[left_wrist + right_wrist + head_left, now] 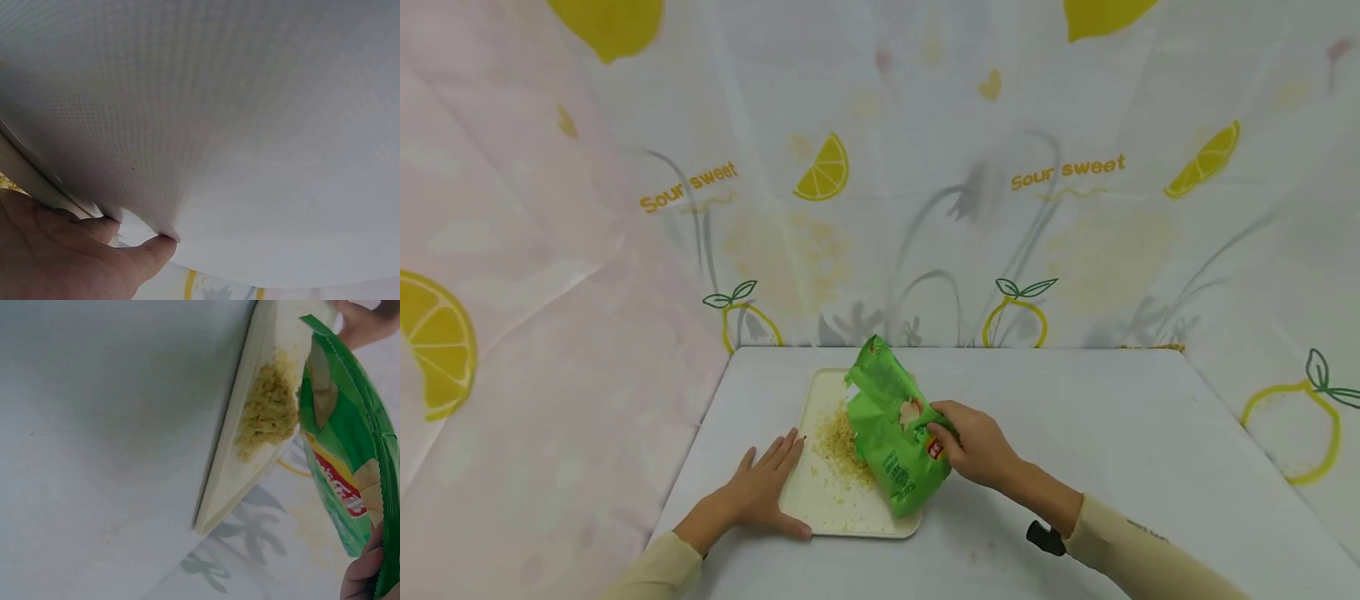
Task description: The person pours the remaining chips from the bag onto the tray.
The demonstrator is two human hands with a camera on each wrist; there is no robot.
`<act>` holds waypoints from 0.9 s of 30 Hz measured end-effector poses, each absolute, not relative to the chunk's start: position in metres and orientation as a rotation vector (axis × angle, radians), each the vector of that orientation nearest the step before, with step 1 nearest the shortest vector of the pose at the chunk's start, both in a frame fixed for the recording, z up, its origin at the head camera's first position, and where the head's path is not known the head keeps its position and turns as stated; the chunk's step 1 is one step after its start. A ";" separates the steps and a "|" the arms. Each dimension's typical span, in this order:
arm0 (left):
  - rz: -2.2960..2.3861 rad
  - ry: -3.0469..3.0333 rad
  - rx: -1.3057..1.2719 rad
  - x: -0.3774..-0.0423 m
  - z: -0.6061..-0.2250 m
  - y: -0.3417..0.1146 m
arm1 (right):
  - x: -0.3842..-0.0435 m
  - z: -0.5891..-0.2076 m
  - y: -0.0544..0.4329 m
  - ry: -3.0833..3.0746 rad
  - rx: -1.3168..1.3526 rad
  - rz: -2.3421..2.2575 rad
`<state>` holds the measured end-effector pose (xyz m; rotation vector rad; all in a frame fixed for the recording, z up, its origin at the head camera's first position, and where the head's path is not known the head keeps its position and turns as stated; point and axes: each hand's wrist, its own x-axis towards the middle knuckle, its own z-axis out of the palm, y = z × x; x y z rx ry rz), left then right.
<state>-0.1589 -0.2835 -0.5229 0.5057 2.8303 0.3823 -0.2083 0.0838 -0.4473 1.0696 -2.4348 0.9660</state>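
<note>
My right hand [977, 443] grips a green snack bag [891, 458] by its right side and holds it tilted over a cream tray [820, 508]. Yellowish crumbs [838, 446] lie heaped on the tray, partly hidden by the bag in the head view. In the right wrist view, the crumb heap [269, 412] sits beside the bag [344, 425], and fingers [362, 569] pinch the bag's edge. My left hand [762, 492] rests at the tray's left edge, fingers straight and thumb along the near corner. In the left wrist view, the left hand [69, 256] lies beside the tray's edge.
The tray stands on a white table [1037, 400]. Behind and at the sides hang sheets [910, 208] printed with lemons. A small black object [1045, 538] shows at the right wrist. Scattered crumbs lie over the tray's near half.
</note>
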 end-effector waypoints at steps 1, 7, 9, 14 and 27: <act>0.386 2.835 0.505 -0.159 -0.523 -0.284 | -0.209 -0.447 0.084 -2.426 1.081 0.954; 0.405 2.833 0.509 -0.159 -0.524 -0.284 | -0.213 -0.427 0.089 -2.287 1.100 0.936; 0.407 2.826 0.507 -0.159 -0.524 -0.284 | -0.214 -0.420 0.089 -2.220 1.059 0.969; 0.400 2.826 0.496 -0.160 -0.524 -0.285 | -0.212 -0.427 0.085 -2.312 1.075 0.897; 0.390 2.830 0.504 -0.161 -0.523 -0.285 | -0.211 -0.438 0.088 -2.313 0.957 1.032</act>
